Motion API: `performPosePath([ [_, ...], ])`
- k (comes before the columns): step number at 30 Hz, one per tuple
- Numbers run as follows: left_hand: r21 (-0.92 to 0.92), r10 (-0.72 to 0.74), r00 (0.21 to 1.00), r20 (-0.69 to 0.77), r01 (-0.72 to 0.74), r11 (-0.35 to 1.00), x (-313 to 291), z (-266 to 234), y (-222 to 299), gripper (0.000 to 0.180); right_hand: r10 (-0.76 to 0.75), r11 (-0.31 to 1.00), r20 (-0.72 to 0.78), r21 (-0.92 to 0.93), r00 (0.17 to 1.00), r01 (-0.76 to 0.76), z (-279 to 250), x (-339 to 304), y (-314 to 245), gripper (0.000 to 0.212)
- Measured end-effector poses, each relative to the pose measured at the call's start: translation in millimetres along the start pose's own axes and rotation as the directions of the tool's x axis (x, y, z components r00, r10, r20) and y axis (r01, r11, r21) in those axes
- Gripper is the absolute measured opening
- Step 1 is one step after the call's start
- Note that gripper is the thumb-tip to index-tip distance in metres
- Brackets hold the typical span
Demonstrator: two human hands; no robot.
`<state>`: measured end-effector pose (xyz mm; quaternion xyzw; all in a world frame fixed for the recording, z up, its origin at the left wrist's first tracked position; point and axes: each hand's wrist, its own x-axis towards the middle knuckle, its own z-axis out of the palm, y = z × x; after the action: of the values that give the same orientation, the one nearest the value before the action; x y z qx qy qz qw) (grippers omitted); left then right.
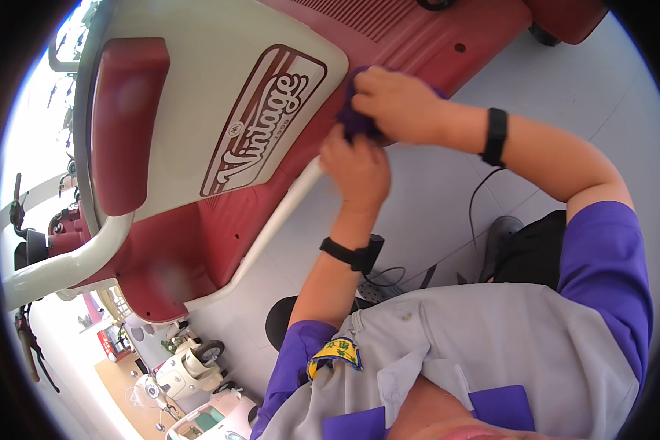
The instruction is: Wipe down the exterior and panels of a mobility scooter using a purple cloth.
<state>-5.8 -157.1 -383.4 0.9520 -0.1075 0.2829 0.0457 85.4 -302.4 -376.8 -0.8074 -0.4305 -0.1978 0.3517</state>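
A dark purple cloth (350, 116) is bunched up between my two hands, close to the lower edge of a red and cream vehicle body (301, 169). My right hand (400, 106) has its fingers curled over the upper part of the cloth. From below, my left hand (356, 167) grips the cloth's lower end with bent fingers; it is slightly blurred. Part of the cloth is hidden behind my right hand. Whether it touches the red panel, I cannot tell.
A cream rail (271, 227) runs along the vehicle's side below my left hand. The padded red armrest (130, 110) and a white tube (66, 271) stand at left. Beyond are a cream scooter (180, 374) and other vehicles. A thin black cable (477, 194) hangs near my right arm. Grey tiles (565, 95) cover the floor.
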Motion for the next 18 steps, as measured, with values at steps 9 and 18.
performPosePath([
  [9, -0.101, 0.163, 0.984, 0.071, -0.156, 0.983, 67, 35, 65, 0.026, 0.214, 0.918, -0.067, -0.327, 0.975, -0.224, -72, -28, 52, 0.027],
  [18, -0.035, 0.092, 0.990, 0.106, -0.089, 0.995, 18, -13, 11, 0.020, 0.213, 0.965, 0.232, 0.100, 0.949, -0.241, -44, -6, -8, 0.037],
])
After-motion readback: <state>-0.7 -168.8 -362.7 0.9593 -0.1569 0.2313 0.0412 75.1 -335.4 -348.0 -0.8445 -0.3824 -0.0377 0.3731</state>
